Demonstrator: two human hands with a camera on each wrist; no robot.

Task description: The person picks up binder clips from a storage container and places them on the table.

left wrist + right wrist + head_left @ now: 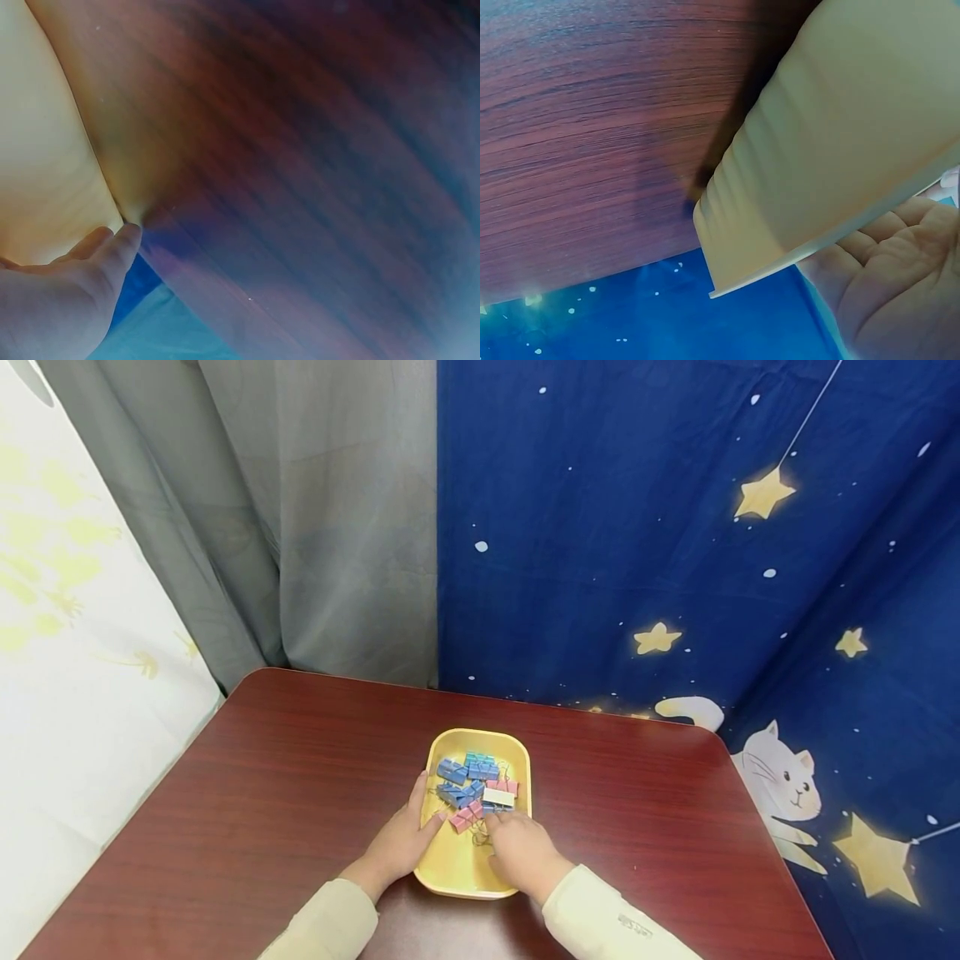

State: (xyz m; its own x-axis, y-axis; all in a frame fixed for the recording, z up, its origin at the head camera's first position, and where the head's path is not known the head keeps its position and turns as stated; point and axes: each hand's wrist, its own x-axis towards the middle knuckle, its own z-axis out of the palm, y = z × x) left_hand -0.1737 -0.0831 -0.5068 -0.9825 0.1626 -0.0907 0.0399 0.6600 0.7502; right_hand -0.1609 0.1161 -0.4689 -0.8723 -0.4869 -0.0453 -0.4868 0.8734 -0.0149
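Note:
A yellow plastic tray (453, 875) with rounded corners holds several binder clips in blue, teal, pink and off-white. My left hand (401, 839) grips the tray's left side, thumb over the rim and fingers along the outer wall. The left wrist view shows those fingers (124, 244) against the wall. Reaching over the right rim, my right hand (521, 847) has its fingertips down among the clips, near a pink binder clip (467, 816) and an off-white binder clip (499, 797). Whether it pinches one is hidden. Blue binder clips (453, 770) lie farther back.
The tray stands on a dark red wooden table (300, 777). Behind the table hang a grey curtain (352, 527) and a blue curtain (562, 527) with stars. A pale patterned cloth (90, 652) borders the left side.

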